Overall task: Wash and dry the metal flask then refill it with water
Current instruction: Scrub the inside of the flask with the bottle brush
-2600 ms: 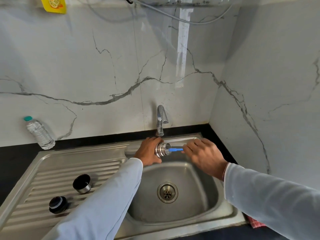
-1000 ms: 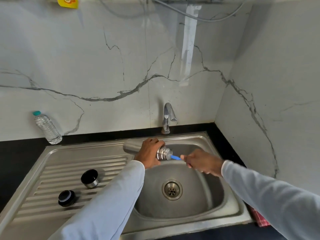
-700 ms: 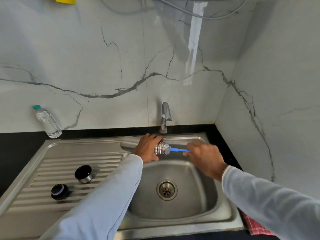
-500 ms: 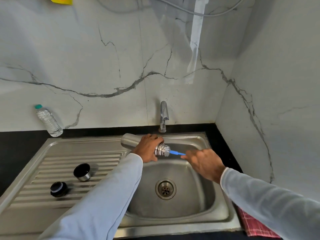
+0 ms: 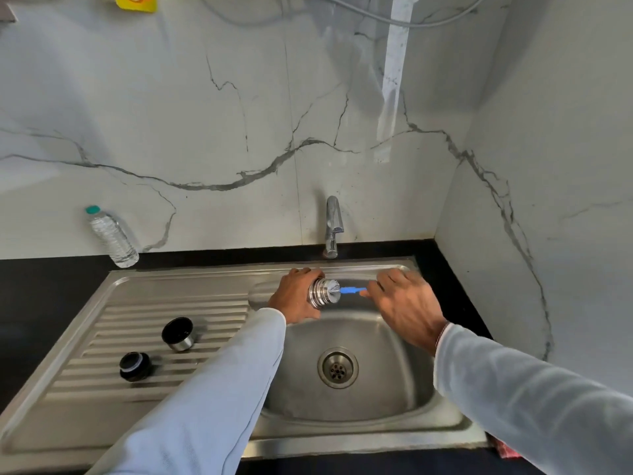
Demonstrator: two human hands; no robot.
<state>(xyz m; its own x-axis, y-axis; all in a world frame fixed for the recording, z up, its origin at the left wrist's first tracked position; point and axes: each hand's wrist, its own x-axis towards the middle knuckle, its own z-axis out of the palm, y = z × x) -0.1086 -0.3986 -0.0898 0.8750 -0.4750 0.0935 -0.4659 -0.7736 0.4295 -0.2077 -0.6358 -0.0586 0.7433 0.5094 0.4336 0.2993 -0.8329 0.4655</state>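
Observation:
The metal flask (image 5: 320, 293) lies sideways over the back of the sink basin (image 5: 387, 382), its threaded mouth pointing right. My left hand (image 5: 296, 298) grips it round the neck; the body sticks out to the left behind the hand. A blue-handled bottle brush (image 5: 352, 290) pokes into the mouth, white bristles showing at the opening. My right hand (image 5: 406, 305) pinches the handle's far end. The tap (image 5: 333, 226) stands just behind, with no water running.
On the ribbed draining board (image 5: 102, 337) stand the flask's cup lid (image 5: 178, 334) and its black stopper (image 5: 134, 366). A clear plastic water bottle (image 5: 113, 238) leans against the marble wall at left. A red checked cloth (image 5: 507, 450) peeks out at the sink's front right corner.
The brush has slid back and forth in the flask's mouth as my right hand moved nearer and farther. The flask stays held sideways over the basin; the camera view shifted slightly.

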